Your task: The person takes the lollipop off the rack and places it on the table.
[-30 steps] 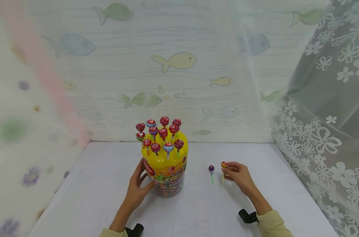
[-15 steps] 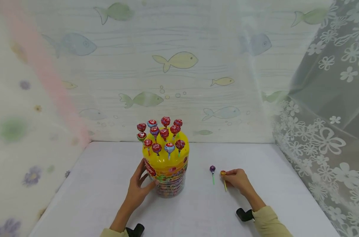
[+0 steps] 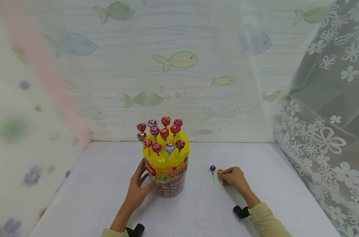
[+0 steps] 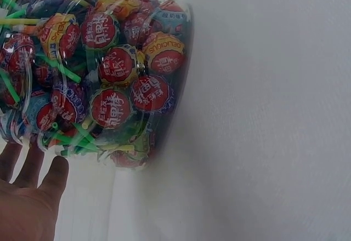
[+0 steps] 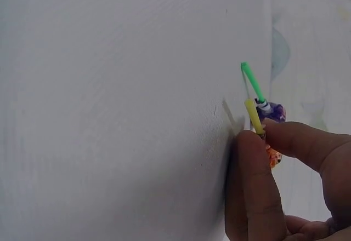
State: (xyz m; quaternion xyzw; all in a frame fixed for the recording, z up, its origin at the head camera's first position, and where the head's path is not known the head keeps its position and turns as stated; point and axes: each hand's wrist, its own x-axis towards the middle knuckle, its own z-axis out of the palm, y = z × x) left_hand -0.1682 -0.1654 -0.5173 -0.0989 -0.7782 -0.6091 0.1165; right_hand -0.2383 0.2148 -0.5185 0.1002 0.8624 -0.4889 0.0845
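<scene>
"On the right side of the bench (image 3: pixel 197 210), the yellow-stick lollipop (image 5: pixel 253 115) is down at about surface level, in the person's right hand (image 3: pixel 234 177)."

"How do the fingers have it?"

"Pinched between fingertip and thumb, near where the stick meets the wrapper. I can't tell whether the candy actually rests on the cloth."

"What's different from a second ago?"

"It's lower, and closer to the green-stick lollipop (image 3: pixel 213 168) with the purple wrapper. A second ago it stands upright in the fingers, farther to the right; now its stick slants toward the person, and the two sweets are nearly side by side, a small gap between them in the head view."

"So what does that tell you about the work?"

"My reading is that it's being set next to the purple one. The pinch is unbroken, so I'd call that placing unfinished."

"And the left hand (image 3: pixel 139 189)?"

"No change there. Its fingers are spread and curved against the lollipop jar (image 3: pixel 171 179), thumb at the front, holding it. I'd judge that as steadying."

"Anything on top of the jar?"

"The yellow lid (image 3: pixel 163 162) carries a cluster of upright lollipops, and they look the same throughout. Behind everything hangs the fish-patterned curtain (image 3: pixel 183 61)."
</scene>
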